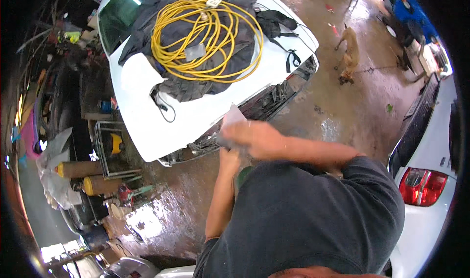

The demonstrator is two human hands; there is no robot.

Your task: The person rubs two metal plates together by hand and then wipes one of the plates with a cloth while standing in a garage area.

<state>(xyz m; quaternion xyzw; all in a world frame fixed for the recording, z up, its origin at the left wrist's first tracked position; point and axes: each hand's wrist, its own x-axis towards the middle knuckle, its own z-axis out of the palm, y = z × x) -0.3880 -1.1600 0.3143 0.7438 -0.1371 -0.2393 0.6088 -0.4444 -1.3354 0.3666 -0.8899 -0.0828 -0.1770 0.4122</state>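
In front of my body, my two hands are close together near the front edge of a white car body. My right hand is slightly blurred and closed around a pale, thin, flat piece that sticks up past the fingers. Just below it, my left hand is closed and partly covered by the right. Something dark grey shows between the hands, too hidden to name.
A coiled yellow extension cord lies on dark cloth over the car body. A dog stands on the wet floor at the right, near a chain. Gas cylinders lie at the left; another white vehicle stands at the right.
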